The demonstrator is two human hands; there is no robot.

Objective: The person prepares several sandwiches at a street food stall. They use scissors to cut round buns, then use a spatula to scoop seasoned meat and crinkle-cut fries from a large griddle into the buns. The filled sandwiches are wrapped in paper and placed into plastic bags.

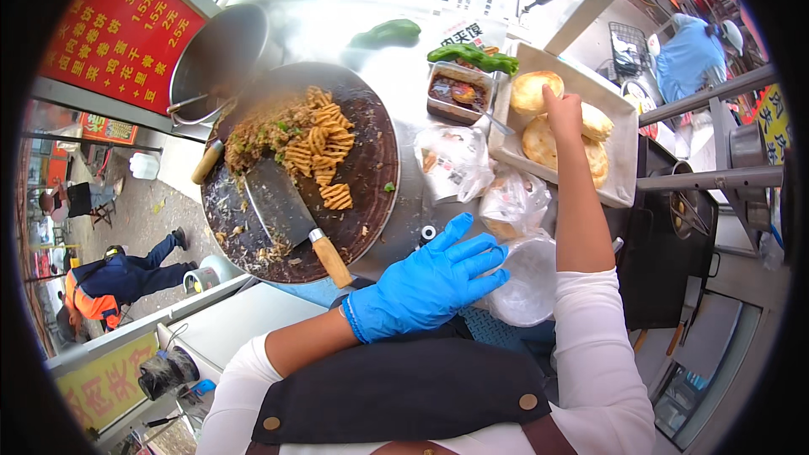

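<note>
My right hand, bare, reaches into a pale rectangular tray and pinches the near edge of a round browned flatbread. Several more flatbreads lie under and beside it. In a blue disposable glove, my left hand is held palm down with its fingers spread, holding nothing. It hovers before my apron, close to an open clear plastic bag. To the left, a round chopping board carries chopped meat, lattice-cut fried pieces and a wood-handled cleaver lying flat.
A square container of dark sauce with a spoon stands beside the tray, green peppers at its far edge. Wrapped food in plastic bags lies nearer. A metal pot tilts behind the board. A black griddle is at right.
</note>
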